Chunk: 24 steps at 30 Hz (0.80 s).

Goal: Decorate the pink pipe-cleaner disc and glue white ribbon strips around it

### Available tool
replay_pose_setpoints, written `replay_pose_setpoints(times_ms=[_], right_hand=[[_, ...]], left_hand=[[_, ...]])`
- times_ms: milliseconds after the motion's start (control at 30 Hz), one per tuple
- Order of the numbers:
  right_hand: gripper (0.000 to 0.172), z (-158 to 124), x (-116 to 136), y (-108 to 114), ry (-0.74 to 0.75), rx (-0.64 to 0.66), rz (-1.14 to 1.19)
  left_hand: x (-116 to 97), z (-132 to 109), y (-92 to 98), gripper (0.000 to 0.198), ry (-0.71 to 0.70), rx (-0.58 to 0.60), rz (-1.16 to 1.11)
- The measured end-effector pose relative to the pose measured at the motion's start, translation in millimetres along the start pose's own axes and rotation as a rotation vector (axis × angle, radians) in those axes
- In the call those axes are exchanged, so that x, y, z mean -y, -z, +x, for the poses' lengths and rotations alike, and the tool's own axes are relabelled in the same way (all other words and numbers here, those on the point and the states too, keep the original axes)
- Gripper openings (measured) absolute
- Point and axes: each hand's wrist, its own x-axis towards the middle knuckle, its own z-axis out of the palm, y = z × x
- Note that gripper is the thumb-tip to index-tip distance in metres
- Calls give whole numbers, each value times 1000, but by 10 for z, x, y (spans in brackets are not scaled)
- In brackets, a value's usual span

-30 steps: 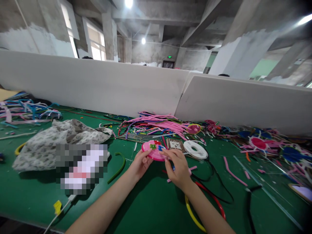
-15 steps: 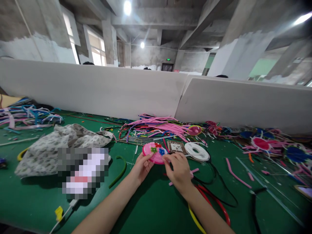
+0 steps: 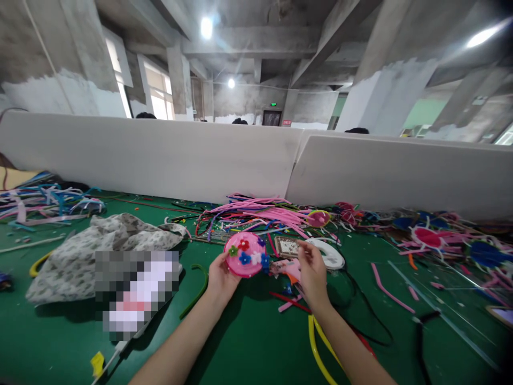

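though any writing blurred: pink disc (image 3: pixel 245 254) in left hand (image 3: pixel 220 278)

Both bare forearms are extended forward; the left hand (image 3: pixel 219 278) is curled in a grip, the right hand (image 3: pixel 312 275) raised with fingers pinched.

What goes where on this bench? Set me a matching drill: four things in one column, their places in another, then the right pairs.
Things:
1. round pink disc with small flowers
2. white tape roll
3. floral grey cloth
4. yellow curved band

Places:
A. crumpled at the left of the green table
B. in the left hand
C. under the right forearm
D. behind the right hand

Pairs: 1-B, 2-D, 3-A, 4-C
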Motion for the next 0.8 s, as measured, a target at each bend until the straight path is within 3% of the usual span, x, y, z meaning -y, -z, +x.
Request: replay_pose_setpoints(times_ms=[100,233,333,567,800], right_hand=[[40,42,3,15,-202,74,166],[44,-42,150,-22,-485,416,372],[33,-139,248,-52,-625,604,516],[18,-77,205,-17,-703,538,769],[8,-74,207,-14,-762,495,839]], left_hand=[[22,-11,10,10,15,-5,6],[86,12,28,9,67,20,87],[142,33,40,12,119,48,181],[189,-13,26,24,59,198,326],[208,-12,41,44,1,211,447]])
